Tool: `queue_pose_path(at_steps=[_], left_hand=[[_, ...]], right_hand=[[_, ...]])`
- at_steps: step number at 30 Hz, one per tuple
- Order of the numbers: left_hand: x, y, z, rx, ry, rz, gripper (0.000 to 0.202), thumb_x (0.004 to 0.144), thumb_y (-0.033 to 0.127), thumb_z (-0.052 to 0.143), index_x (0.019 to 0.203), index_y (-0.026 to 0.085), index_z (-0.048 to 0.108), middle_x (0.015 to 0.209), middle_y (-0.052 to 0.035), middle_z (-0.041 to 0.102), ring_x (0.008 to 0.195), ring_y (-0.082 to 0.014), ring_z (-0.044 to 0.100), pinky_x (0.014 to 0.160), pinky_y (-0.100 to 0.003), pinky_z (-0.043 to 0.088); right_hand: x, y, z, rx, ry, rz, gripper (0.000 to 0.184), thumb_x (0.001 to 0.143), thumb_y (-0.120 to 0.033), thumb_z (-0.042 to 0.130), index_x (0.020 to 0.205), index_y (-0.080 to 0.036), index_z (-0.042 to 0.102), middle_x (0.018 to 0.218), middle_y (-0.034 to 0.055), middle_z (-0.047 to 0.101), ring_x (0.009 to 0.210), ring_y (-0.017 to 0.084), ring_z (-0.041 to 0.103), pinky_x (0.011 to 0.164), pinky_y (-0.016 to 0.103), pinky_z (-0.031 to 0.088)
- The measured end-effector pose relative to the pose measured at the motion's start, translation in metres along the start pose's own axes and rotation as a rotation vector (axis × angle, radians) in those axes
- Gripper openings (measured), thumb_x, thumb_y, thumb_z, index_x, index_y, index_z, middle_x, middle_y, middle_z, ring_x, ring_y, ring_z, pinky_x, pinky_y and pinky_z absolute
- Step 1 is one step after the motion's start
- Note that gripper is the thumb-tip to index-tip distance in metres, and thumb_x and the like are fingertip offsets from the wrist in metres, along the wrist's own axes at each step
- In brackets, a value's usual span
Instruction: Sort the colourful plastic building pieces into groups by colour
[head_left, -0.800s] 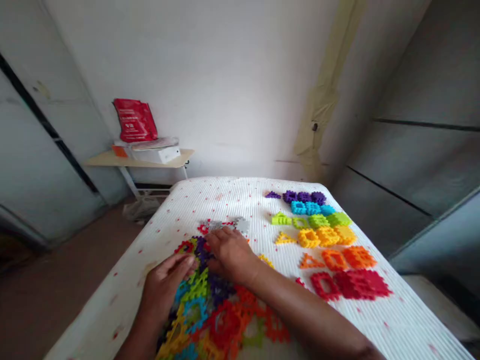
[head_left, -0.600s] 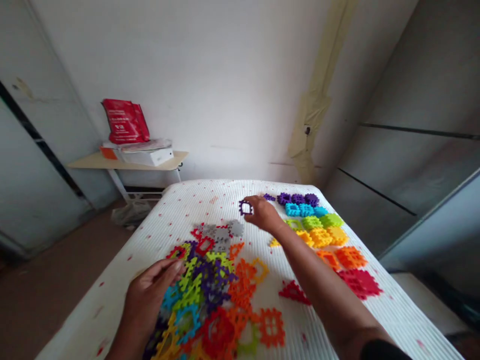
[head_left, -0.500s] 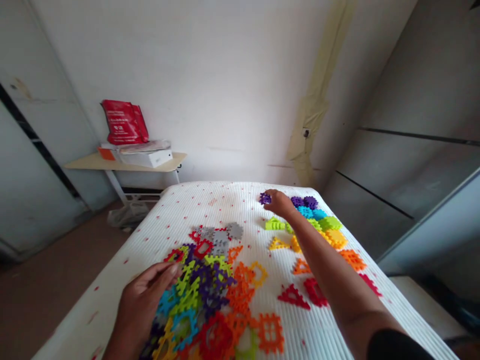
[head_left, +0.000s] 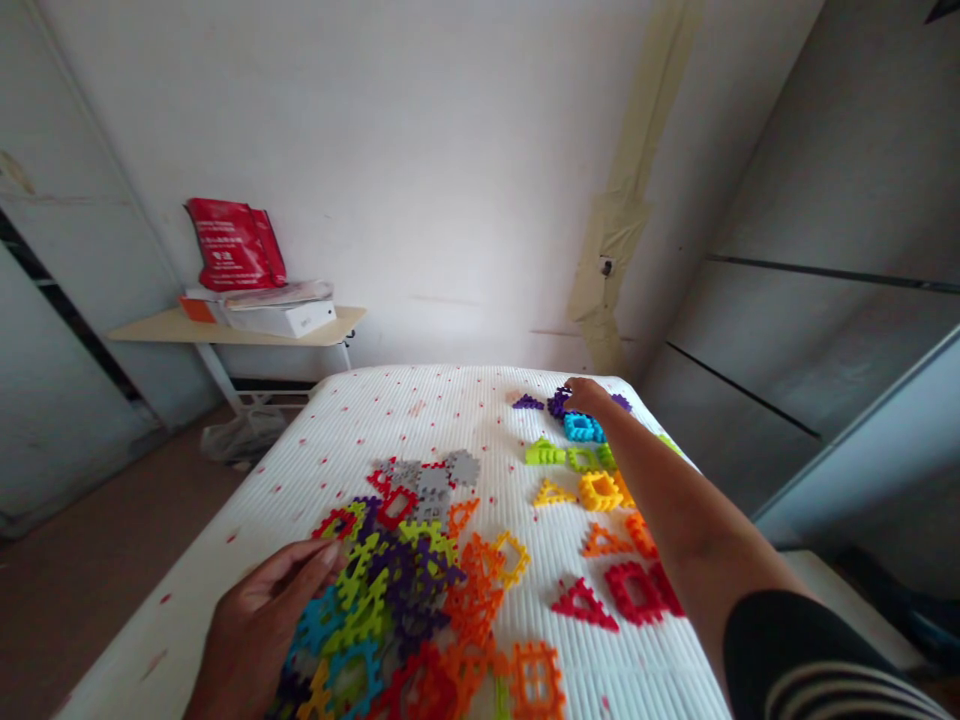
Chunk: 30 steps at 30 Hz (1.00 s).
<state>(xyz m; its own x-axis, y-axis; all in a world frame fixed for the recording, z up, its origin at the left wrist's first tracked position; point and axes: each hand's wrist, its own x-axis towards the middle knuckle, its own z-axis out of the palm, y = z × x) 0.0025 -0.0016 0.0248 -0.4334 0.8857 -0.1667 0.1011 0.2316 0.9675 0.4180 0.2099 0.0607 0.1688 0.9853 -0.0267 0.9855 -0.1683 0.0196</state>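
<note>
My left hand point(head_left: 262, 610) is at the left edge of a mixed pile of toothed plastic building pieces point(head_left: 416, 570), its thumb and fingertips pressed together. Whatever lies between those fingertips is too small or hidden to make out. Farther off, my right hand point(head_left: 591, 395) reaches to the back right of the bed, its fingers closed on a purple building piece point(head_left: 559, 403); the palm hides part of it. A purple triangle piece point(head_left: 529, 402) lies flat to its left. Just below the right hand sit blue square pieces point(head_left: 579, 428).
Colour rows run toward me on the right: green pieces point(head_left: 545, 452), yellow pieces point(head_left: 598, 490), orange pieces point(head_left: 606, 540), red pieces point(head_left: 634, 592). Grey pieces point(head_left: 433, 480) top the pile. A side table point(head_left: 150, 328) at left bears a red bag point(head_left: 232, 245).
My right hand has let go of the purple triangle, which now lies on the bed, and moved right to the other purple pieces. My left hand stays by the pile.
</note>
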Motion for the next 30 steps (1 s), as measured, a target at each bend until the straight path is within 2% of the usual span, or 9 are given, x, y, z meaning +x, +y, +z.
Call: queue_pose_path(at_steps=[13, 19, 21, 24, 26, 28, 30], left_hand=[[0.000, 0.003, 0.000, 0.027, 0.011, -0.004, 0.042, 0.043, 0.048, 0.071, 0.071, 0.017, 0.069, 0.061, -0.0030, 0.070, 0.062, -0.0197, 0.064, 0.056, -0.022, 0.051], [0.004, -0.008, -0.003, 0.025, -0.025, 0.042, 0.040, 0.050, 0.047, 0.072, 0.076, 0.018, 0.070, 0.067, -0.0033, 0.071, 0.065, -0.0197, 0.066, 0.058, -0.023, 0.052], [0.006, -0.011, -0.004, 0.028, -0.039, 0.053, 0.040, 0.051, 0.047, 0.072, 0.078, 0.017, 0.070, 0.071, -0.0042, 0.072, 0.068, -0.0200, 0.067, 0.061, -0.023, 0.052], [0.008, -0.013, -0.005, 0.044, -0.048, 0.056, 0.042, 0.051, 0.048, 0.072, 0.079, 0.017, 0.070, 0.071, -0.0053, 0.072, 0.069, -0.0209, 0.067, 0.062, -0.024, 0.052], [0.010, -0.015, -0.005, 0.053, -0.058, 0.071, 0.043, 0.051, 0.049, 0.073, 0.080, 0.017, 0.070, 0.072, -0.0055, 0.072, 0.069, -0.0214, 0.067, 0.062, -0.024, 0.052], [0.011, -0.018, -0.005, 0.056, -0.065, 0.097, 0.044, 0.053, 0.051, 0.072, 0.082, 0.017, 0.070, 0.074, -0.0054, 0.073, 0.070, -0.0220, 0.067, 0.062, -0.025, 0.052], [0.011, -0.020, -0.006, 0.056, -0.055, 0.116, 0.044, 0.055, 0.051, 0.072, 0.083, 0.017, 0.070, 0.074, -0.0053, 0.072, 0.070, -0.0224, 0.067, 0.061, -0.025, 0.052]], right_hand=[[0.007, -0.005, 0.008, -0.047, -0.073, 0.013, 0.032, 0.089, -0.033, 0.053, 0.117, -0.016, 0.052, 0.116, 0.0082, 0.055, 0.098, 0.020, 0.057, 0.081, 0.040, 0.050], [0.005, -0.006, 0.006, -0.039, -0.079, 0.018, 0.031, 0.090, -0.033, 0.053, 0.116, -0.016, 0.053, 0.115, 0.0080, 0.055, 0.097, 0.020, 0.057, 0.081, 0.041, 0.050], [0.002, -0.008, 0.002, -0.027, -0.058, 0.013, 0.035, 0.086, -0.032, 0.058, 0.116, -0.015, 0.053, 0.115, 0.0091, 0.056, 0.099, 0.022, 0.057, 0.082, 0.040, 0.049], [-0.007, -0.015, -0.009, 0.001, 0.023, -0.031, 0.051, 0.076, -0.026, 0.067, 0.122, -0.015, 0.051, 0.117, 0.0135, 0.057, 0.105, 0.027, 0.056, 0.084, 0.036, 0.047], [-0.019, -0.024, -0.018, 0.022, 0.094, -0.091, 0.057, 0.075, -0.023, 0.065, 0.128, -0.014, 0.046, 0.123, 0.0160, 0.054, 0.109, 0.028, 0.054, 0.088, 0.035, 0.044], [-0.038, -0.036, -0.025, 0.043, 0.148, -0.169, 0.057, 0.078, -0.022, 0.061, 0.131, -0.014, 0.043, 0.126, 0.0154, 0.052, 0.111, 0.026, 0.052, 0.092, 0.033, 0.041], [-0.068, -0.050, -0.026, 0.063, 0.167, -0.261, 0.055, 0.078, -0.023, 0.061, 0.130, -0.017, 0.045, 0.127, 0.0113, 0.054, 0.112, 0.022, 0.051, 0.095, 0.030, 0.039]])
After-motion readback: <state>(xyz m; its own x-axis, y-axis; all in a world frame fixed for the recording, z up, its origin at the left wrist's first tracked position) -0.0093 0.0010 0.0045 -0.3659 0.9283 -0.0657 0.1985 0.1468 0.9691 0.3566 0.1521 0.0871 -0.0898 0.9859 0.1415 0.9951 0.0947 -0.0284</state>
